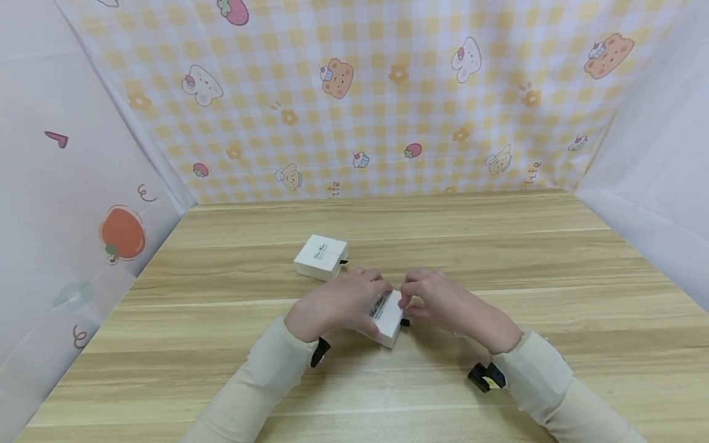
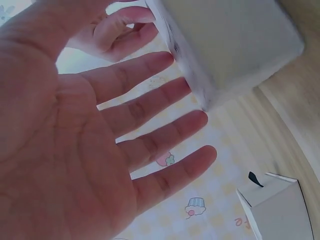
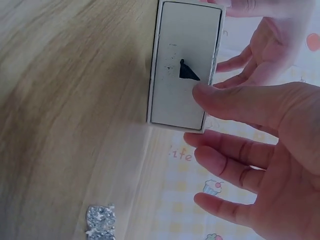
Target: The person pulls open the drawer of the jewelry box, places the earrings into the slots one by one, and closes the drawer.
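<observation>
A small white drawer box (image 1: 388,312) with dark lettering on its lid lies on the table between both hands. My left hand (image 1: 350,300) grips it across the top, thumb on the near side and fingertips along the far side. At the box's right end is my right hand (image 1: 437,301), its thumb resting on the drawer face beside a black ribbon tab (image 3: 187,72) and its forefinger by the box's far corner. In the right wrist view the drawer face (image 3: 172,30) sits flush within its sleeve.
A second white box (image 1: 320,255) with a black tab stands farther back and to the left. A silver glittery piece (image 3: 101,222) lies on the wooden table (image 1: 498,246) near my right hand. Behind the table hangs a yellow checked cloth (image 1: 388,104).
</observation>
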`<control>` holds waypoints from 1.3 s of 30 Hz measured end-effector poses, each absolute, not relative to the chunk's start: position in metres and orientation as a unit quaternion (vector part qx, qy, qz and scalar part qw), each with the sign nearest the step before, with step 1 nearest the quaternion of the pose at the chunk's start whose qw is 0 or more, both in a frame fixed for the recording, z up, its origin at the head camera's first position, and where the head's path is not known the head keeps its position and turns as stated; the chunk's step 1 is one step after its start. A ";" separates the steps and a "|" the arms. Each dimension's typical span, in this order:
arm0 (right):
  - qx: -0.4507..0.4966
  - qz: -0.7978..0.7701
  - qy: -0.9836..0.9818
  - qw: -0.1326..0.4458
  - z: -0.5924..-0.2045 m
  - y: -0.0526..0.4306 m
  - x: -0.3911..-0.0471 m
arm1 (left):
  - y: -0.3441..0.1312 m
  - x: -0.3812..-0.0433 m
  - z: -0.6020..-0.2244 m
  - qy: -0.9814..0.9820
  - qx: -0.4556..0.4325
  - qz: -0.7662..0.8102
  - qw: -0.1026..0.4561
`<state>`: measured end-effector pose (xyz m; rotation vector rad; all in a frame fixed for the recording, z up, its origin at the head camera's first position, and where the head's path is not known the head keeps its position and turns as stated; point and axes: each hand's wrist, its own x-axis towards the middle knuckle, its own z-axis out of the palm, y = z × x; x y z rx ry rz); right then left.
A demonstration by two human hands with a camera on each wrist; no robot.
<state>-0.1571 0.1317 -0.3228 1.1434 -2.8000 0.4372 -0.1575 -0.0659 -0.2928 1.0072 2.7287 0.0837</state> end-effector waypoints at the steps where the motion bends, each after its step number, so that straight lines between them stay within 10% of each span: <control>1: 0.371 0.140 -0.917 0.044 -0.323 0.132 -0.157 | -0.066 -0.157 -0.293 0.932 0.342 0.032 0.113; 39: 0.341 0.010 -0.936 0.093 -0.316 0.120 -0.139 | -0.066 -0.164 -0.308 0.937 0.343 0.033 0.062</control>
